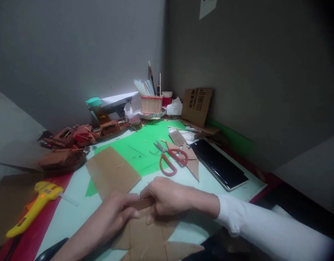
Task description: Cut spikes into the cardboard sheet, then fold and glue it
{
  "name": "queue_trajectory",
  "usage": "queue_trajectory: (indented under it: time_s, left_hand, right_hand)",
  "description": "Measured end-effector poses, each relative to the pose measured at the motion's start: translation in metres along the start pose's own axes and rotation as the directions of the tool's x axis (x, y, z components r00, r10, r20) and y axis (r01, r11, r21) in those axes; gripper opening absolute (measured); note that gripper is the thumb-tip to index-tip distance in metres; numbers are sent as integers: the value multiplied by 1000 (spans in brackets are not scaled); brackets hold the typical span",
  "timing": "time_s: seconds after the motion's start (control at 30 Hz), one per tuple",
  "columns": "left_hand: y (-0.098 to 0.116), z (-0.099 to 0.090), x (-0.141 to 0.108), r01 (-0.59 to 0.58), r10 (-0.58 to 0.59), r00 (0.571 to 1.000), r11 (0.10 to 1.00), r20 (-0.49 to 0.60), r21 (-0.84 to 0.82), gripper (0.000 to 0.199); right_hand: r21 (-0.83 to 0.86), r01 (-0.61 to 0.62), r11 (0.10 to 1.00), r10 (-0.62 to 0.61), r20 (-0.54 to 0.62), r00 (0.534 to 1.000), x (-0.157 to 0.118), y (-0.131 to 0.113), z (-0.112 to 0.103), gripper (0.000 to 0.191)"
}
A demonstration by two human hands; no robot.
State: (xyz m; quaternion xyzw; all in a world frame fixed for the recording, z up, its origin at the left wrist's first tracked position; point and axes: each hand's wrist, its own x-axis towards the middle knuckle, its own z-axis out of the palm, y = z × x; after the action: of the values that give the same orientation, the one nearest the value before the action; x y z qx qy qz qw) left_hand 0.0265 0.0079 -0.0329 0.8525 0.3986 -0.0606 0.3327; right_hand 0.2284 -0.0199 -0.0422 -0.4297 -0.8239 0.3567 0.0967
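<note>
A cut piece of brown cardboard (pixel 146 235) with scored lines and pointed side flaps lies at the front of the table. My left hand (pixel 115 214) pinches its far edge between thumb and fingers. Close beside it, my right hand (pixel 167 197) grips the same folded edge, with the thumb below. Just beyond my hands rests a flat cardboard sheet (pixel 112 172). Scissors (pixel 171 157) with red handles lie partly spread past my right hand, touching some cardboard scraps (pixel 192 165).
A yellow glue gun (pixel 36 208) lies at the left with its light on. Brown model boats (pixel 65 156) stand behind it. A dark-screened phone (pixel 218 163) lies at right. A stick holder (pixel 151 104) and a printed cardboard piece (pixel 196 105) stand at the back.
</note>
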Motion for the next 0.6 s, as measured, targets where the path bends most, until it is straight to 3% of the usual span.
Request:
queue_trajectory:
  time_s: [0.13,0.23,0.43,0.6]
  left_hand:
    - [6,-16,-8,-61,63,997,997,47,-37,21]
    - [10,-18,-19,-73,74,997,997,-15,35,23]
    - [6,-12,-18,-72,77,996,992,-42,106,16]
    - [6,-13,-20,-99,102,995,988,-13,122,24]
  right_hand:
    - [-88,10,996,-11,-15,1000,-4,-14,-11,23]
    - [-198,14,980,-20,-27,999,-4,-27,-20,26]
    - [-232,21,973,26,200,979,13,-30,-25,26]
    - [-261,-22,965,67,164,984,14,-31,-20,26]
